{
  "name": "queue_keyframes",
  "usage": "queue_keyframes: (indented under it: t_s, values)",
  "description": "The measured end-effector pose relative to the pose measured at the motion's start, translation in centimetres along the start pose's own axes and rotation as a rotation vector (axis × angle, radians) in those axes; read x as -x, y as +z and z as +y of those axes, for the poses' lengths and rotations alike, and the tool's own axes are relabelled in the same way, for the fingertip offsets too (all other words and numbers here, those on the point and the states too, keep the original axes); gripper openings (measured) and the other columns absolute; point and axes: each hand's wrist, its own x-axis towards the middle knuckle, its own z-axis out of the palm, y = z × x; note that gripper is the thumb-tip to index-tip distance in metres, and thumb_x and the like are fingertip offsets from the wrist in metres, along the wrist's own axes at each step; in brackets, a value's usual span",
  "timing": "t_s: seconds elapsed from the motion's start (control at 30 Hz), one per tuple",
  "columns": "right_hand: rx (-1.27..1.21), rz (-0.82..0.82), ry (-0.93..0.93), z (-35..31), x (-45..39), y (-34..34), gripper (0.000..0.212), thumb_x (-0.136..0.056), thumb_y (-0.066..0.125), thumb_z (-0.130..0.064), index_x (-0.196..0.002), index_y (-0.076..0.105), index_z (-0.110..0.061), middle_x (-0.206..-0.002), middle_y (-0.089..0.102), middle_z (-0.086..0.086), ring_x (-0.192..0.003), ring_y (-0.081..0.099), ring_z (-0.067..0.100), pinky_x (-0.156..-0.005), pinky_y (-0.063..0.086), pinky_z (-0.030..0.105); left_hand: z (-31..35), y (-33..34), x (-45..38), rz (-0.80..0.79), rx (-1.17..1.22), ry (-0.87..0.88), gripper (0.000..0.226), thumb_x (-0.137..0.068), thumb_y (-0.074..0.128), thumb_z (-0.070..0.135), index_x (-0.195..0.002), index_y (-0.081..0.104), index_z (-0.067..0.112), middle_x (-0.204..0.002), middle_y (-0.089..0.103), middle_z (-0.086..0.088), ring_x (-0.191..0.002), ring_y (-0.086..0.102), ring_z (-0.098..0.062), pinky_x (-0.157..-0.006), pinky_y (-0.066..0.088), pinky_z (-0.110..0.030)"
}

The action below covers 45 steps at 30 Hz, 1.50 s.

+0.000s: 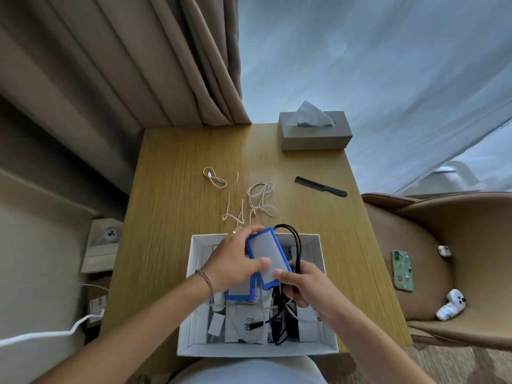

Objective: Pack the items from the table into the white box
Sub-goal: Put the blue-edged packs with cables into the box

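A white box (194,339) stands at the table's near edge, holding cables, white parts and a blue-framed device (239,293). Above it I hold a second grey device with a blue frame (267,254). My left hand (235,261) grips its far end and left side. My right hand (300,284) holds its near corner with the thumb on top and also grips a looped black cable (293,239) that arcs over the device. On the table beyond the box lie a beige cable (221,184), a tangled white cable (260,198) and a black comb (320,186).
A grey tissue box (315,134) sits at the table's far right corner. A brown chair (443,245) on the right carries a green phone (402,270) and small white gadgets (450,304). Curtains hang behind; a wall socket with a white cord is at the left.
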Motion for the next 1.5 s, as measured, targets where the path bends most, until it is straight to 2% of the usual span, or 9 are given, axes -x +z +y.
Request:
queue_keyframes:
  t_s: [0.17, 0.47, 0.57, 0.77, 0.93, 1.03, 1.17, 1.33, 1.5]
  values:
    - [-0.053, 0.005, 0.059, 2.7, -0.6, 0.0, 0.018, -0.095, 0.067, -0.024, -0.094, 0.057, -0.009, -0.055, 0.053, 0.0, -0.04, 0.035, 0.011, -0.042, 0.025, 0.022, -2.0, 3.1, 0.9, -0.143, -0.388, 0.107, 0.119, -0.058, 0.076, 0.059, -0.153, 0.005, 0.047, -0.145, 0.031, 0.011, -0.13, 0.034, -0.011, -0.102, 0.044, -0.032]
    - [0.178, 0.116, 0.186, 4.5, -1.7, 0.9, 0.026, -0.103, 0.048, -0.036, -0.108, 0.06, -0.013, -0.071, 0.065, 0.005, -0.056, 0.058, 0.018, -0.055, 0.045, 0.031, -4.4, 5.2, -1.0, -0.126, -0.692, 0.251, 0.104, -0.058, 0.066, 0.065, -0.148, 0.022, 0.036, -0.135, 0.042, -0.001, -0.122, 0.045, -0.022, -0.106, 0.038, -0.035]
    - [0.473, 0.184, 0.119, 4.9, -1.4, 0.7, 0.026, -0.101, 0.046, -0.038, -0.101, 0.059, -0.015, -0.082, 0.064, 0.002, -0.075, 0.06, 0.023, -0.069, 0.047, 0.035, -5.0, 5.5, -1.4, -0.139, -0.734, 0.276, 0.104, -0.058, 0.069, 0.062, -0.147, 0.023, 0.036, -0.136, 0.042, -0.002, -0.123, 0.044, -0.023, -0.106, 0.038, -0.035]
    - [1.208, 0.344, -0.036, 4.9, -0.6, 1.9, 0.026, -0.102, 0.046, -0.039, -0.085, 0.05, -0.02, -0.09, 0.067, 0.004, -0.078, 0.062, 0.027, -0.06, 0.039, 0.033, -5.5, 5.8, -2.0, -0.151, -0.813, 0.302, 0.108, -0.058, 0.075, 0.057, -0.147, 0.019, 0.035, -0.137, 0.041, -0.004, -0.125, 0.044, -0.025, -0.104, 0.039, -0.037]
    - [1.463, 0.271, 0.09, 4.2, -0.6, 2.2, 0.01, -0.094, 0.058, -0.009, -0.091, 0.058, -0.018, -0.09, 0.068, 0.002, -0.071, 0.055, 0.024, -0.06, 0.043, 0.03, -5.8, 5.6, -1.9, -0.153, -0.873, 0.336, 0.107, -0.064, 0.075, 0.055, -0.149, 0.014, 0.033, -0.143, 0.037, -0.007, -0.129, 0.041, -0.028, -0.105, 0.038, -0.041]
    - [1.48, 0.268, 0.08, 3.9, -0.6, 2.3, 0.017, -0.09, 0.059, -0.004, -0.085, 0.051, -0.017, -0.079, 0.056, 0.001, -0.068, 0.052, 0.023, -0.059, 0.043, 0.03, -6.0, 5.3, -1.5, -0.172, -0.893, 0.327, 0.105, -0.072, 0.075, 0.052, -0.153, 0.01, 0.032, -0.154, 0.026, -0.01, -0.139, 0.03, -0.029, -0.111, 0.035, -0.042]
    - [1.44, 0.352, -0.1, 3.2, -0.8, 1.8, 0.021, -0.097, 0.056, -0.024, -0.078, 0.048, -0.02, -0.066, 0.045, -0.004, -0.06, 0.046, 0.021, -0.048, 0.029, 0.028, -5.5, 4.4, -0.4, -0.128, -0.823, 0.364, 0.078, -0.086, 0.065, 0.046, -0.151, 0.027, 0.026, -0.157, 0.032, -0.008, -0.142, 0.032, -0.025, -0.113, 0.034, -0.039]
    - [1.245, 0.505, -0.303, 0.1, -1.8, 1.5, 0.034, -0.097, 0.049, -0.035, -0.066, 0.042, -0.024, -0.059, 0.044, -0.009, -0.056, 0.047, 0.018, -0.044, 0.02, 0.027, -3.8, 1.2, -0.2, 0.171, -0.583, 0.529, 0.033, -0.089, 0.059, 0.025, -0.121, 0.065, 0.023, -0.113, 0.066, 0.007, -0.104, 0.061, -0.013, -0.086, 0.053, -0.029]
    - [1.054, 0.565, -0.41, -4.3, -3.8, 2.0, 0.022, -0.095, 0.053, -0.03, -0.079, 0.065, -0.022, -0.064, 0.063, -0.006, -0.056, 0.058, 0.015, -0.051, 0.049, 0.032, -2.9, -2.5, -3.3, 0.318, -0.554, 0.474, 0.021, -0.089, 0.061, 0.019, -0.108, 0.068, 0.024, -0.101, 0.065, 0.01, -0.089, 0.059, -0.008, -0.065, 0.051, -0.021]
